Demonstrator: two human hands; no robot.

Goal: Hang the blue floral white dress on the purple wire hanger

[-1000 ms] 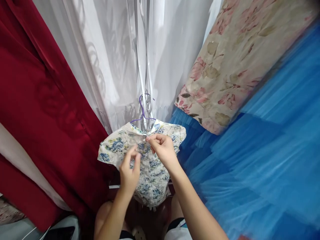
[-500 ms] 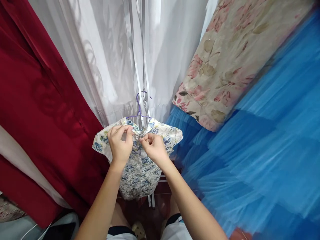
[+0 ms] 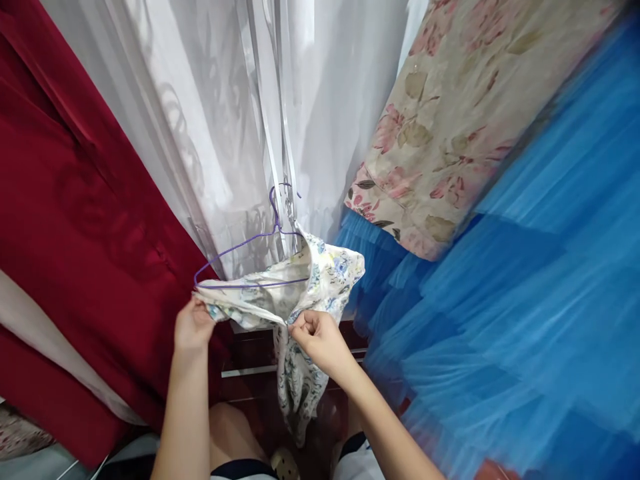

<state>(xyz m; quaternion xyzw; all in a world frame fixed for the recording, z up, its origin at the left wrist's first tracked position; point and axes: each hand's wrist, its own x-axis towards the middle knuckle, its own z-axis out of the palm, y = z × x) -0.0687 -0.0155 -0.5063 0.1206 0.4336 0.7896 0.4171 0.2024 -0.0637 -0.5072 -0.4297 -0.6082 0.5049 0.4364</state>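
A white blouse with a blue floral print (image 3: pixel 333 270) hangs from a purple hanger (image 3: pixel 235 246). Only its right-hand shoulder is still over the hanger; the left arm of the hanger is bare. My left hand (image 3: pixel 194 325) grips the blouse's slipped side just under the hanger's left end, its fingertips partly hidden by cloth. With thumb and fingers pinched, my right hand (image 3: pixel 317 338) holds the neckline edge at the front middle. Below my right hand the body of the blouse dangles in folds. The hanger's hook is up by the thin white metal bars.
White drapery (image 3: pixel 345 100) fills the back. Dark red cloth (image 3: pixel 100 220) hangs on the left. To the right are a cream cloth with pink flowers (image 3: pixel 425 160) and layered blue tulle (image 3: pixel 500 320). My legs and a dark red floor show below.
The blouse's left shoulder has come off the hanger. My left hand has moved left and down with that side, and my right hand has moved lower with the neckline.
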